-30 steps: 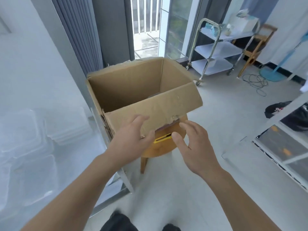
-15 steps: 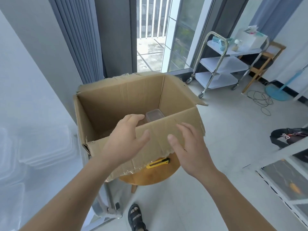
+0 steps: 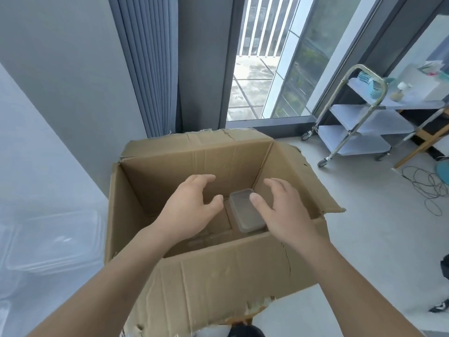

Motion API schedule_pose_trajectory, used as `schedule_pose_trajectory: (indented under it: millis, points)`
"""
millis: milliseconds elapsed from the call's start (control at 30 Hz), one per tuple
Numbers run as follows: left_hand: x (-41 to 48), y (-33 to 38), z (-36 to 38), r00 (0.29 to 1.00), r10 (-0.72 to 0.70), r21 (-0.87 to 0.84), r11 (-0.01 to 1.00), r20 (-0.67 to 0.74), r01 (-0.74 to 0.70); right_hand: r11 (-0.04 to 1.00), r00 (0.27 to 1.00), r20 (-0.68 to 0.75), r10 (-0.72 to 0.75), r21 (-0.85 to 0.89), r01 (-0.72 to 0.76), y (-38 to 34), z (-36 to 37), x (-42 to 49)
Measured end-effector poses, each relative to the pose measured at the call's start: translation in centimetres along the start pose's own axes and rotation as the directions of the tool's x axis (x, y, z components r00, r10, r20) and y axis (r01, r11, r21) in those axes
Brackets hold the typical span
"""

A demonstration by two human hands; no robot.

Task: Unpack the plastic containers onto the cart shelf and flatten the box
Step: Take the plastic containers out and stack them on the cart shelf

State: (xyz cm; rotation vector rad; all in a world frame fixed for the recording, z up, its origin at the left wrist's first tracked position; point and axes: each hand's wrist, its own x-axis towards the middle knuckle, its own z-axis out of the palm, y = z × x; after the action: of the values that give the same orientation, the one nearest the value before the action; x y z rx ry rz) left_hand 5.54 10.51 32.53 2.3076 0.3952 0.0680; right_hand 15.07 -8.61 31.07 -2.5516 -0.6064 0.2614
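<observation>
An open brown cardboard box [image 3: 218, 283] stands in front of me with its flaps folded outward. Inside, at the bottom right, lies a clear plastic container [image 3: 245, 215] with a lid. Both hands reach down into the box. My left hand [image 3: 189, 205] hovers left of the container, fingers spread and loosely curved, holding nothing. My right hand [image 3: 279, 210] is at the container's right side, its thumb over the lid's edge; whether it touches I cannot tell. Several clear plastic containers [image 3: 48, 239] lie on a white shelf at the left.
A metal three-shelf cart [image 3: 364, 122] on wheels stands at the back right by the glass door, with small items on its top shelf. A coiled cable [image 3: 425, 183] lies on the floor. Grey curtains [image 3: 145, 69] hang behind the box.
Both hands have left the near flap and moved down into the box toward the container. The view now looks down into the box, hiding the stool and the yellow knife.
</observation>
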Motion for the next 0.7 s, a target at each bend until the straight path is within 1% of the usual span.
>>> schedule_pose_trajectory:
  millis: [133, 200, 400, 533, 700]
  points:
    - [3.4, 0.0, 1.3, 0.997, -0.078, 0.016, 0.997, -0.023, 0.078, 1.0, 0.995, 0.099, -0.021, -0.011, 0.023, 1.9, 1.1, 5.2]
    - [5.0, 0.1, 2.2, 0.99, -0.139, 0.019, 0.99, -0.029, 0.139, 0.999, 0.987, 0.159, -0.016, -0.026, 0.02, 3.0, 1.6, 8.0]
    - [10.0, 0.0, 5.5, 0.946, -0.321, 0.028, 0.946, -0.036, 0.322, 1.0, 0.942, 0.335, -0.002, -0.013, 0.006, 6.7, 3.9, 14.5]
    - [12.3, -0.7, 7.4, 0.902, -0.431, -0.009, 0.902, -0.029, 0.431, 0.997, 0.91, 0.413, 0.037, -0.072, -0.008, 8.4, 5.9, 17.8]
    - [13.4, -2.3, 9.1, 0.857, -0.515, -0.033, 0.856, 0.01, 0.515, 0.99, 0.859, 0.498, 0.123, -0.121, -0.072, 9.6, 9.5, 20.8]
